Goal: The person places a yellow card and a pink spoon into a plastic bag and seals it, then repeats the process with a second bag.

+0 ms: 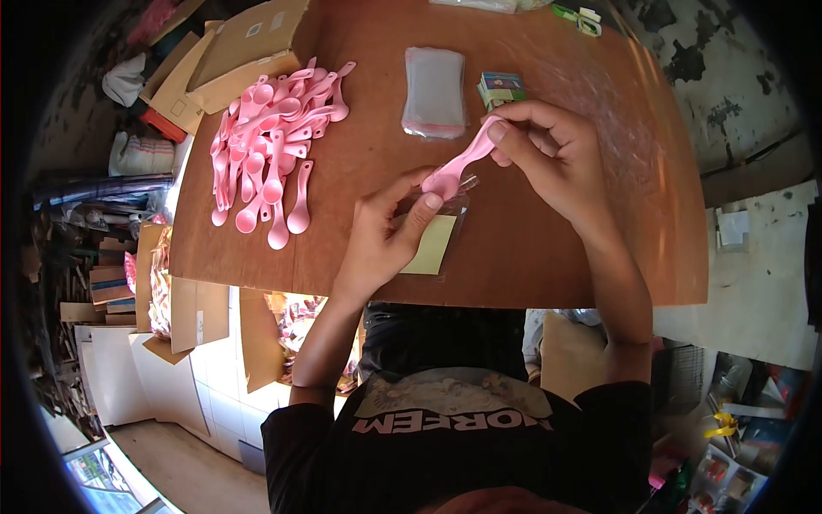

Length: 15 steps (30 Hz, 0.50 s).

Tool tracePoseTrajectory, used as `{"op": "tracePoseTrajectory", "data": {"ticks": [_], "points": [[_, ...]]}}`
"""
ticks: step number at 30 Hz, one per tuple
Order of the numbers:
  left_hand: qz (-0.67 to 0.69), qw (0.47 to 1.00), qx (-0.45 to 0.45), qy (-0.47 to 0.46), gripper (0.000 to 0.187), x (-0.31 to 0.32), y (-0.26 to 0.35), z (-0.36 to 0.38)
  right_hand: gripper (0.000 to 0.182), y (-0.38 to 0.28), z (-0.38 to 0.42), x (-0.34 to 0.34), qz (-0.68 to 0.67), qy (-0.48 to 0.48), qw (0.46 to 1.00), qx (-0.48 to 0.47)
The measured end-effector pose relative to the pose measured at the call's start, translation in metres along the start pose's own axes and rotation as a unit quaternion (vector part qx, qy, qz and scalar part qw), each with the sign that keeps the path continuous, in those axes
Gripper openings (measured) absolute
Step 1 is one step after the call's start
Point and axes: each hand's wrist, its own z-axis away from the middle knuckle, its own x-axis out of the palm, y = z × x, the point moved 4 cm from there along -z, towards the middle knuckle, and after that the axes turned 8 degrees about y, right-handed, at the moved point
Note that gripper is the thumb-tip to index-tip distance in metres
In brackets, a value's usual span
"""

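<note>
A pink plastic spoon (467, 159) slants over the table, its handle end pinched between the thumb and fingers of my right hand (552, 152). Its bowl is down at the mouth of a small clear plastic bag (460, 211), by the thumb of my left hand (381, 221). That hand is closed on the bag's upper left edge, its fingertips partly hidden behind the spoon bowl. Inside the bag shows a pale yellow card (435, 246), close to the table's front edge. To the left lies a heap of similar pink spoons (272, 158).
Beyond my hands are a stack of clear bags (434, 90) and a small green-and-blue box (501, 86). Loose clear plastic (612, 120) spreads at the right. A cardboard box (253, 51) stands behind the spoons; green-handled scissors (579, 19) lie at the far edge.
</note>
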Motion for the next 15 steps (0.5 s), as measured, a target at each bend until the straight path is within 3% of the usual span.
{"op": "tracePoseTrajectory", "data": {"ticks": [2,3,7,9,15], "points": [[-0.041,0.999,0.011,-0.005,0.026,-0.003,0.004,-0.006,0.014,-0.001,0.0,-0.001,-0.001,0.005,1.0,0.002],[-0.082,0.996,0.023,-0.007,0.026,-0.003,0.007,-0.008,0.013,-0.005,0.001,-0.001,0.013,0.009,0.999,-0.046],[-0.003,0.999,-0.005,0.037,0.028,0.005,0.009,-0.016,0.013,-0.02,0.007,0.0,0.1,0.002,0.987,-0.124],[-0.02,0.998,0.037,0.039,0.028,0.008,0.015,-0.019,0.013,-0.027,0.01,0.0,0.124,0.004,0.985,-0.117],[-0.04,0.997,0.034,0.05,0.028,0.014,0.017,-0.019,0.009,-0.027,0.02,0.009,0.153,0.053,0.981,-0.103]]}}
